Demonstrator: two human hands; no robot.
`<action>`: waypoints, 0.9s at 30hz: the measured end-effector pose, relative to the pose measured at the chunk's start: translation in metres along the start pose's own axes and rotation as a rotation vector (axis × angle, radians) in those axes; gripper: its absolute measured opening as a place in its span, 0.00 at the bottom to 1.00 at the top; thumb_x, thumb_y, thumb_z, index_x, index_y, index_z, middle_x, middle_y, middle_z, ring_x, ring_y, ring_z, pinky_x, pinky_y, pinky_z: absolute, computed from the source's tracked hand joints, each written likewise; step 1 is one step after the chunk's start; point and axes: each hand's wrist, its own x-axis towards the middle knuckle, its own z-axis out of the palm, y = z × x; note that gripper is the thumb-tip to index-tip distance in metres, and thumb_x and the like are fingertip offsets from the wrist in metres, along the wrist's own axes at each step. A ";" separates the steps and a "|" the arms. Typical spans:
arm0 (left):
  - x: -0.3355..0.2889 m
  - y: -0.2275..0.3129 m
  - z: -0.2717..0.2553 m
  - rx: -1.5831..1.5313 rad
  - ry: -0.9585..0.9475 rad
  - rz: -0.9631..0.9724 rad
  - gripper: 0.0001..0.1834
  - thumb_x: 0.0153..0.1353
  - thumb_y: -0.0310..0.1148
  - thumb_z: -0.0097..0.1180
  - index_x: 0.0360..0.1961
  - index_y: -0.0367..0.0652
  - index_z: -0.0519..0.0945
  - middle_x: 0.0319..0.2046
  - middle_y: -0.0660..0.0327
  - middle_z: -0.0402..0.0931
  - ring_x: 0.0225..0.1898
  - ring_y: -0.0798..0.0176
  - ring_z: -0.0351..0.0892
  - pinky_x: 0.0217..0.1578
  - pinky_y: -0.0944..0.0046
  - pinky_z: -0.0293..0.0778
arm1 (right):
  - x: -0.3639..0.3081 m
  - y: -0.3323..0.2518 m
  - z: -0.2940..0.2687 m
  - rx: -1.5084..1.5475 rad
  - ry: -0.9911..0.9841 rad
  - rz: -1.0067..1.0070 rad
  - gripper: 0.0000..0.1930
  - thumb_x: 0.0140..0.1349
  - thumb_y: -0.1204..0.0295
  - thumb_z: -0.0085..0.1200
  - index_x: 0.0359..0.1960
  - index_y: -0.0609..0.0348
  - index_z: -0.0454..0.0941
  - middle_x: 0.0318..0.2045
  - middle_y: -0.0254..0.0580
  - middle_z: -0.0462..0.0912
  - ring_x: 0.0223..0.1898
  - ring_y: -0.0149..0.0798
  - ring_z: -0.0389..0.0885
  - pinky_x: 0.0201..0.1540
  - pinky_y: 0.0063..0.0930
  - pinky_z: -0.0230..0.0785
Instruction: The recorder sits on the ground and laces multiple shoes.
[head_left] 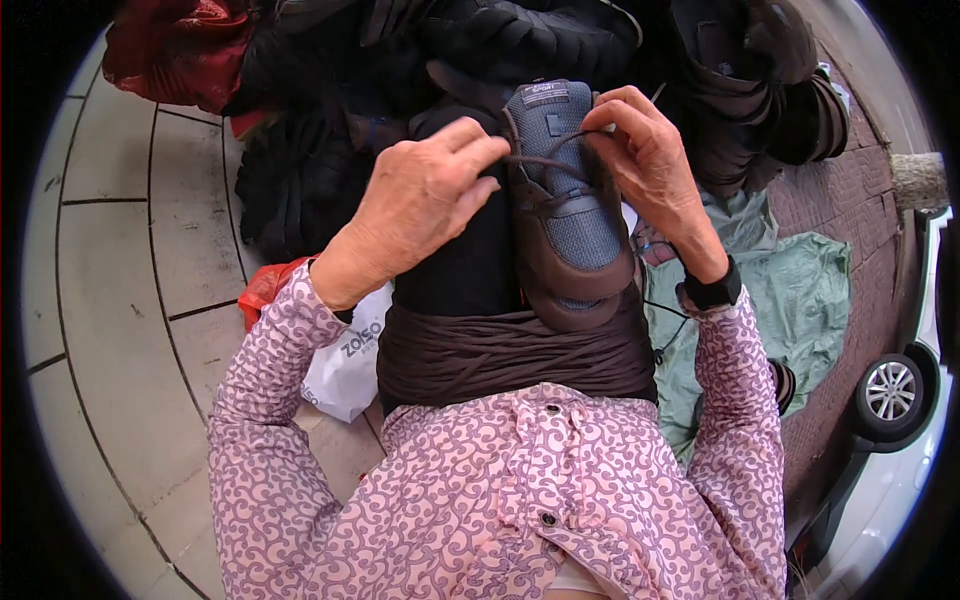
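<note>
A brown and blue-grey shoe (587, 238) rests on my lap, its tongue pointing away from me. A dark shoelace (545, 162) crosses its upper part. My left hand (430, 195), left of the shoe, pinches one stretch of this lace between thumb and fingers. At the shoe's right side my right hand (652, 165) has its fingertips closed on another stretch, which curves over the tongue. A thick bundle of dark brown laces (515, 352) lies across my lap below the shoe's toe. The lace holes are partly hidden by my right fingers.
Dark shoes (540, 40) are heaped in front of me, with more brown shoes (735, 110) at the right. A red bag (180, 55) lies far left, a white plastic bag (345, 360) by my left side. Green sheeting (800, 300) covers paving at right, near a white car (890, 500).
</note>
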 end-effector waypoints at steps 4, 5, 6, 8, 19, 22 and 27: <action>0.003 -0.002 0.005 -0.017 -0.052 0.131 0.06 0.62 0.25 0.62 0.39 0.34 0.84 0.33 0.54 0.82 0.28 0.56 0.82 0.29 0.63 0.78 | -0.005 0.003 -0.011 0.098 -0.078 0.228 0.04 0.69 0.79 0.56 0.43 0.62 0.80 0.36 0.35 0.78 0.36 0.29 0.77 0.42 0.21 0.72; 0.002 -0.004 0.004 -0.103 -0.068 0.097 0.05 0.63 0.25 0.62 0.36 0.33 0.84 0.31 0.54 0.82 0.28 0.56 0.83 0.29 0.63 0.77 | -0.005 0.002 -0.013 0.177 -0.053 0.181 0.04 0.65 0.81 0.56 0.40 0.64 0.79 0.28 0.34 0.79 0.32 0.28 0.78 0.39 0.22 0.73; 0.000 -0.006 0.004 -0.199 -0.072 0.063 0.06 0.63 0.26 0.61 0.34 0.33 0.84 0.29 0.54 0.82 0.28 0.55 0.83 0.30 0.64 0.77 | -0.006 0.003 -0.017 0.177 -0.041 0.173 0.04 0.65 0.81 0.56 0.40 0.64 0.79 0.28 0.34 0.79 0.32 0.28 0.78 0.39 0.22 0.73; -0.003 -0.007 0.004 -0.215 -0.072 0.018 0.06 0.63 0.26 0.61 0.32 0.32 0.84 0.27 0.54 0.82 0.27 0.56 0.83 0.29 0.63 0.76 | -0.009 0.004 -0.028 0.426 -0.031 0.322 0.05 0.63 0.76 0.59 0.40 0.61 0.80 0.28 0.29 0.78 0.33 0.24 0.76 0.38 0.19 0.70; -0.003 -0.005 -0.008 -0.052 -0.074 -0.019 0.09 0.60 0.29 0.64 0.28 0.33 0.83 0.28 0.56 0.80 0.27 0.56 0.79 0.33 0.61 0.74 | -0.030 0.035 -0.028 0.571 -0.077 0.456 0.08 0.65 0.68 0.64 0.42 0.55 0.82 0.29 0.28 0.78 0.30 0.23 0.74 0.33 0.14 0.63; 0.015 -0.013 -0.020 -0.004 -0.026 0.120 0.11 0.60 0.31 0.65 0.26 0.34 0.82 0.37 0.59 0.75 0.31 0.60 0.77 0.36 0.62 0.72 | -0.028 0.028 -0.029 0.480 -0.072 0.476 0.09 0.65 0.74 0.62 0.47 0.57 0.84 0.33 0.31 0.81 0.34 0.25 0.78 0.37 0.15 0.68; 0.047 -0.026 -0.029 -0.576 -0.157 -0.276 0.16 0.69 0.40 0.59 0.30 0.39 0.83 0.29 0.67 0.77 0.30 0.76 0.72 0.34 0.71 0.66 | -0.027 -0.012 -0.025 0.116 -0.002 0.150 0.09 0.61 0.83 0.59 0.43 0.63 0.84 0.31 0.34 0.81 0.29 0.25 0.77 0.31 0.18 0.69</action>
